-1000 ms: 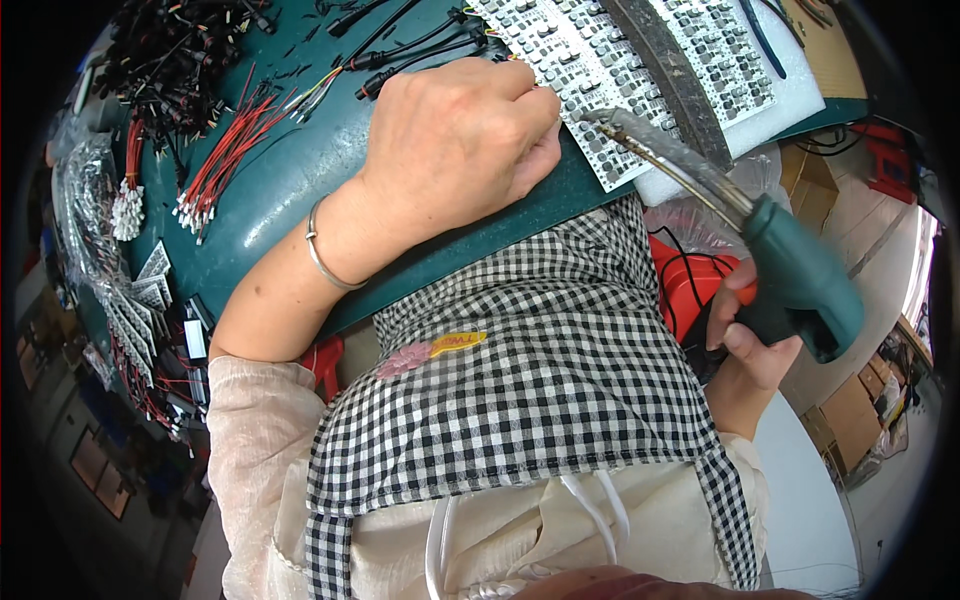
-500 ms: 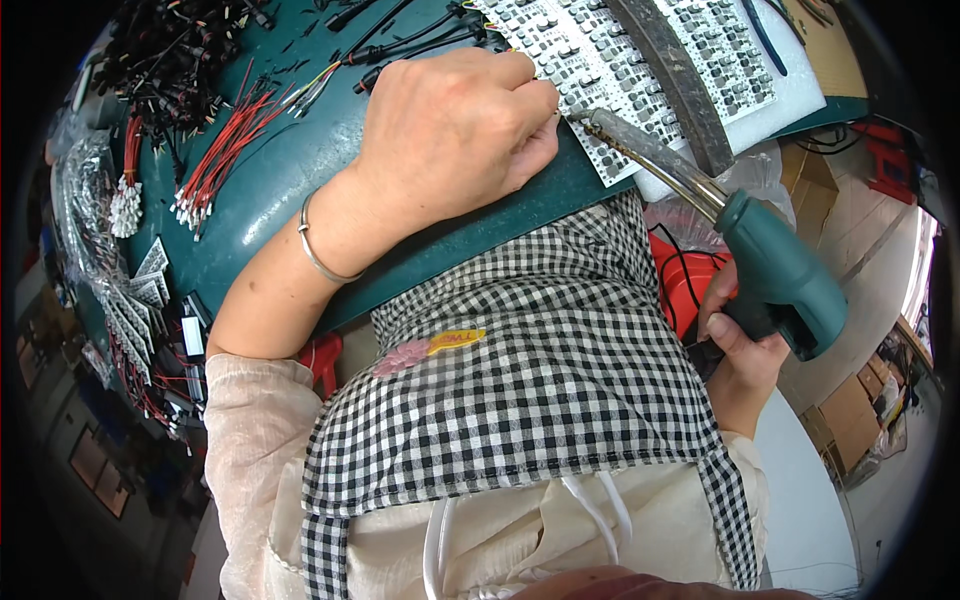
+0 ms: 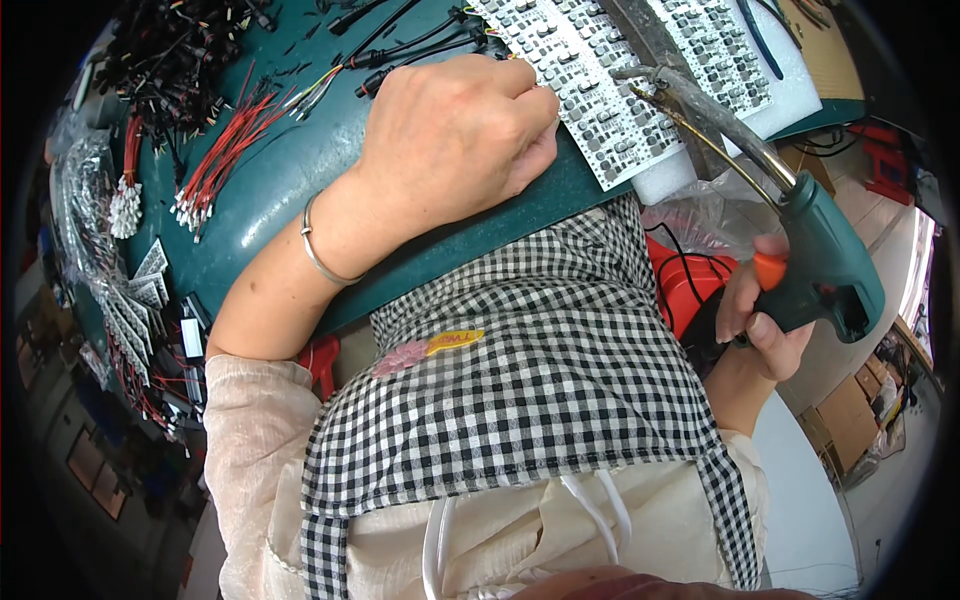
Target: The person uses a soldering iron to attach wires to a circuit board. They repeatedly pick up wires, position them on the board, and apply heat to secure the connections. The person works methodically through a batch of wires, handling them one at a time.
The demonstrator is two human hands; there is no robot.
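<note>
Fingers of the right hand (image 3: 762,322) wrap the green pistol-shaped soldering gun (image 3: 815,265) at right of frame; the left hand (image 3: 455,135), fingers curled, presses the white component panel (image 3: 590,95) upper centre.

Green pistol-shaped soldering gun (image 3: 820,262) tilted, metal tip over white component panel (image 3: 600,90) on foam.

The left hand (image 3: 455,130) curls knuckles-up, hiding its fingertips and whatever they press against the white component panel (image 3: 600,120), whose far end runs off the top edge. The soldering gun (image 3: 815,265) covers the right hand's (image 3: 755,320) palm. Black cables (image 3: 170,50) at the table's (image 3: 280,190) far corner blur into an unreadable tangle.
</note>
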